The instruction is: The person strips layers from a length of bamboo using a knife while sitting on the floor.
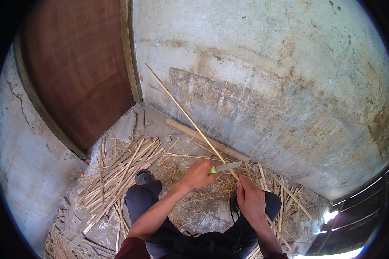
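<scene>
The slender bamboo strip (186,113) slants from the upper middle of the frame down to the lower centre, where the knife (228,166) lies across it near its lower end; whether the edge is biting in cannot be told. For a clean shaving cut, the blade would best meet the strip at a shallow angle, with light, even strokes following the grain and pointing away from the right hand (251,197), whose fingers pinch the strip just beside the blade. A firm hold there should limit wobble in the long far end. The left hand (198,175) has its fingers curled around the green handle, knuckles up, the forearm rising from the lower left; the right forearm comes from the lower right, thumb toward the middle. Cut strips (129,166) lie heaped at left, and a thicker bamboo pole (181,127) rests along the base of the wall (268,86).
</scene>
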The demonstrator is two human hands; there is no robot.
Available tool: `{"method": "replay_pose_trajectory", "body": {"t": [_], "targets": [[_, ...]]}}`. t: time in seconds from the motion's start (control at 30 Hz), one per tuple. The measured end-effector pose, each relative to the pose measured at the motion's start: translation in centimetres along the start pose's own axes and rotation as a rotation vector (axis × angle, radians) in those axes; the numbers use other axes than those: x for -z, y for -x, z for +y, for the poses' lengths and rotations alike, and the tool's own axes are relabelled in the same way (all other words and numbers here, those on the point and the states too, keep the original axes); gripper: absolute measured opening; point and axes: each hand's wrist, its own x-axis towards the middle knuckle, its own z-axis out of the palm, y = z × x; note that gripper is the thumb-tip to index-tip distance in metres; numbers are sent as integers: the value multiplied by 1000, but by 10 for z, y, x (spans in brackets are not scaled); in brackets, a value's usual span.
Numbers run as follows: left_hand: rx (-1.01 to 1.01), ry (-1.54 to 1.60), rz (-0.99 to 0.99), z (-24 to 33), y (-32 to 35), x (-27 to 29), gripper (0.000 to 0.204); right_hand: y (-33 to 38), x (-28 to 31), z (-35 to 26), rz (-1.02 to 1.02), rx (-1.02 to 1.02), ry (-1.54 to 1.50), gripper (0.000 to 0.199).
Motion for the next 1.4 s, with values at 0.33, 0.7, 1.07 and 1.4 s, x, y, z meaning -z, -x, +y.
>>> {"method": "replay_pose_trajectory", "body": {"t": [0.33, 0.7, 1.07, 1.4], "targets": [[51, -22, -6, -10, -5, -7, 28, -2, -2, -4, 4, -7, -12, 38], [39, -58, 53, -4, -7, -7, 25, 1, 2, -6, -14, -6, 2, 40], [56, -67, 23, -2, -9, -3, 25, 2, 6, -6, -50, -30, 36, 41], [12, -89, 75, -9, -10, -7, 23, 4, 4, -6, -42, -46, 2, 41]]}}
